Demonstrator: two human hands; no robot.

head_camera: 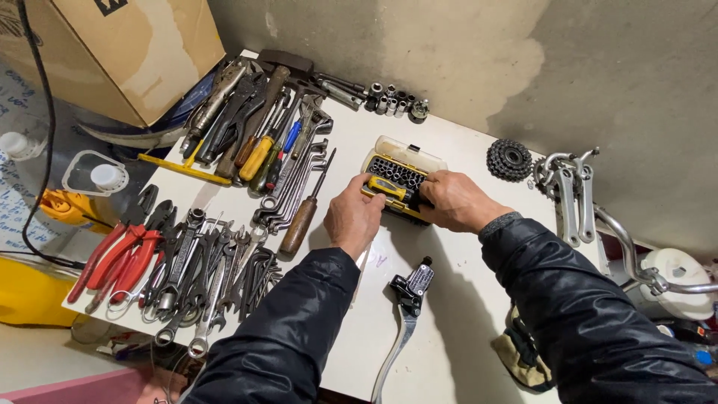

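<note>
Both hands: we are working them at the open bit set case (402,173), which is lying on the white table (449,329) near its far edge, clear lid tipped back.
Left hand (353,218): we are pinching the near end of the yellow-and-black driver handle (386,187) with curled fingers, right at the case's front edge.
Right hand (455,200): we are cupping it over the case's right side, fingers bent and pressing down on it.
Doing it well: we are judging that steadying the case while easing the handle straight along its slot is keeping the small bits from jumping out.
Close by: a brake lever (406,314) is lying just in front of us, a wooden-handled screwdriver (305,213) to the left.
Surface: spanners (209,277), red pliers (123,254) and a row of sockets (393,99) are crowding the tabletop.
Room: we are facing a rough plaster wall (464,52), a cardboard box (127,45) standing at the left corner.
</note>
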